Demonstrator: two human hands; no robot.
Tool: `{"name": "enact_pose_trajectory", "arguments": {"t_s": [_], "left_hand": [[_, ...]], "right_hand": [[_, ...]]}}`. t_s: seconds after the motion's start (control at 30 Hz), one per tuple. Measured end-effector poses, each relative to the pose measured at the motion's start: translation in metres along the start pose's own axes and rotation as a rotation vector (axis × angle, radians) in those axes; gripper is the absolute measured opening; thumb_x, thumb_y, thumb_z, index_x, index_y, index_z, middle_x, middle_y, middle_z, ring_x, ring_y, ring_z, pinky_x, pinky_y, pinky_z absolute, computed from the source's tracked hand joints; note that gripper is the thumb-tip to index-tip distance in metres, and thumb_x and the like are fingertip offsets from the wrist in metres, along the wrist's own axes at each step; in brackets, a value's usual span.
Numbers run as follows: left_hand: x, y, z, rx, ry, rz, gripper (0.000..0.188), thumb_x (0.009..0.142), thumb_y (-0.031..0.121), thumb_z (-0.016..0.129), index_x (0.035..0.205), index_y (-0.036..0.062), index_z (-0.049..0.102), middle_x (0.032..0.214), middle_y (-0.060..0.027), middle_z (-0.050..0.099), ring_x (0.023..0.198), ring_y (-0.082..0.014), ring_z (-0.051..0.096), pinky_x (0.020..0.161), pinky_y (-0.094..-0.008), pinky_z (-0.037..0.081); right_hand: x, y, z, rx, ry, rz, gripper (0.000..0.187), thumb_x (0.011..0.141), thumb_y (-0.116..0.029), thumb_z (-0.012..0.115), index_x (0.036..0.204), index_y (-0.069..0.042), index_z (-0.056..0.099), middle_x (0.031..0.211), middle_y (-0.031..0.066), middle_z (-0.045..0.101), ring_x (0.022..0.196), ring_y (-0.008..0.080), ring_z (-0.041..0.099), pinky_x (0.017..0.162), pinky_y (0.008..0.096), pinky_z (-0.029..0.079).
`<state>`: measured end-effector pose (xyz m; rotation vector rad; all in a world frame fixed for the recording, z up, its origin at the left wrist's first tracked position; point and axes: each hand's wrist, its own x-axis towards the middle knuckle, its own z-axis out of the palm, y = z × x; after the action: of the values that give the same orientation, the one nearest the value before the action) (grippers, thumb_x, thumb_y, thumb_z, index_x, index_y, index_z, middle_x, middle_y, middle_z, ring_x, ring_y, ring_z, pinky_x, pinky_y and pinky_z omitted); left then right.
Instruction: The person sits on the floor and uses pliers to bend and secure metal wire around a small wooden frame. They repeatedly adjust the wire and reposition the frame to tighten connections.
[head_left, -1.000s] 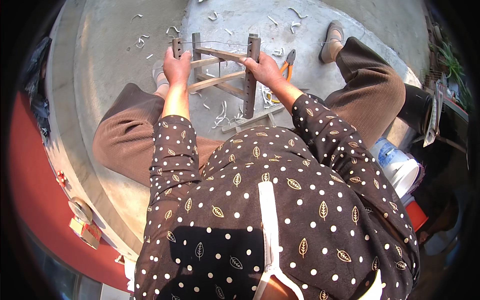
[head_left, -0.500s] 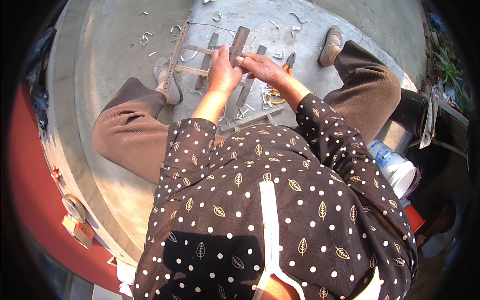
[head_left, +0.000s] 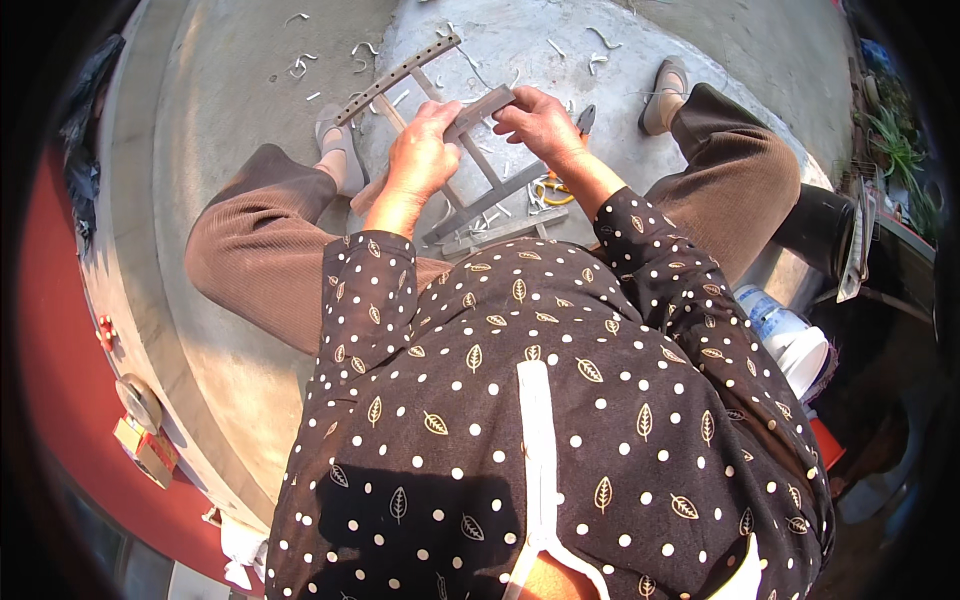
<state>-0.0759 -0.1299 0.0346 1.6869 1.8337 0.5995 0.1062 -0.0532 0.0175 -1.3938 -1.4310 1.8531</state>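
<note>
A wooden frame, like that of a small folding stool [head_left: 487, 172], is tilted between my hands above the floor. Its far rail [head_left: 400, 72] has a row of holes, and a thin cord [head_left: 472, 62] runs from that rail's end toward the near bar [head_left: 484, 110]. My left hand [head_left: 425, 150] is closed round the near bar. At the bar's right end my right hand [head_left: 540, 125] has its fingers curled against the wood; whether it also pinches the cord is hidden.
White curled scraps [head_left: 603, 38] are scattered over the concrete floor. Beside my right forearm lies an orange-and-black handled tool [head_left: 586, 120], with yellow loops [head_left: 550, 188] nearer me. Another wooden piece [head_left: 500, 235] lies close to my body. White buckets [head_left: 800, 355] stand at right.
The wooden frame has turned clockwise, its holed rail now slanting up to the right. My left hand has moved slightly left and nearer, my right hand slightly right to the bar's end.
</note>
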Motion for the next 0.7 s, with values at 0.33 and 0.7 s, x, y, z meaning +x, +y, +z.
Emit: {"name": "enact_pose_trajectory", "arguments": {"t_s": [0.33,0.7], "left_hand": [[0.006,0.009,0.002,0.08,0.249,0.054,0.047,0.07,0.006,0.06,0.118,0.0072,0.06,0.115,-0.0124,0.06,0.105,-0.0338,0.057,0.089,-0.0435,0.047],[0.01,0.0,-0.008,0.056,0.29,-0.035,0.049,0.071,0.01,0.065,0.119,0.0083,0.061,0.114,-0.0127,0.063,0.106,-0.0327,0.056,0.093,-0.0405,0.045]], "right_hand": [[-0.013,-0.019,0.029,0.387,-0.068,0.136,0.021,0.081,-0.016,0.064,0.096,-0.002,0.061,0.087,0.0071,0.068,0.073,0.0139,0.066,0.064,0.0262,0.052],[-0.011,-0.01,0.009,0.129,-0.08,0.11,0.032,0.087,-0.028,0.062,0.105,-0.002,0.062,0.097,0.0111,0.067,0.082,0.0169,0.066,0.068,0.0277,0.05]]}}
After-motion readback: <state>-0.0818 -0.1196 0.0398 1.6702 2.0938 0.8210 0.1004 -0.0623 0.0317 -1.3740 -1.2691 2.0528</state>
